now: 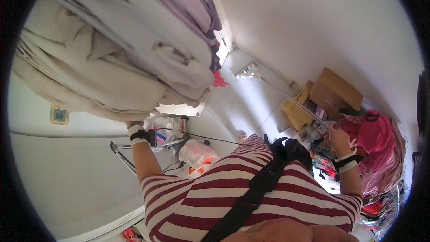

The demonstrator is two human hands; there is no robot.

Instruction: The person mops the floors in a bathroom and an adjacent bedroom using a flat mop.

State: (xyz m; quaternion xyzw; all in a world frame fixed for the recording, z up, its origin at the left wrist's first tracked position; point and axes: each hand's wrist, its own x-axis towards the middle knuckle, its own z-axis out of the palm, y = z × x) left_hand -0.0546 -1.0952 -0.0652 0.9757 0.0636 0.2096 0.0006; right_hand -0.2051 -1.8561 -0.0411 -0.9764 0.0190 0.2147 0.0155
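Observation:
My right hand (338, 137) is closed around the upper part of a thin metal pole (292, 97). At the pole's far end, a flat floor-tool head (247, 70), likely a mop or sweeper, rests on the tiles and carries some pale, crumpled material. My left hand (134, 123) is raised against the lower edge of the beige and grey hanging garments (111, 64). Cloth covers most of its fingers, so its grip is hidden. Both wrists wear white bands with black straps.
A cardboard box (336, 89), a yellow bag (299, 107) and pink clothing (374, 131) crowd the right. Plastic bags (198, 153) sit on the floor at left, near a dark cable (201, 135). A wall switch (59, 114) is beside the garments. White wall (319, 16) borders the floor.

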